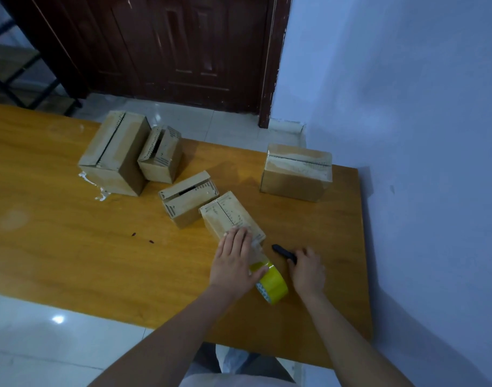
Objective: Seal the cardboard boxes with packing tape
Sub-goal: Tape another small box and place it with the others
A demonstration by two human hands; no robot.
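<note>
Several cardboard boxes stand on the wooden table [71, 247]. The nearest small box [225, 216] lies in front of me, and my left hand [233, 261] rests flat on its near end, fingers straight, thumb against a yellow roll of packing tape [271, 283]. A strip of clear tape runs from the roll up to the box under that hand. My right hand [306, 270] grips a black cutter [281, 251] on the table just right of the box.
Another small box [187, 198] sits just behind the near one. A large box [113, 155] and a small open-seamed box [161, 157] stand at the back left. A medium box [296, 173] stands at the right near the wall. A dark door is beyond the table.
</note>
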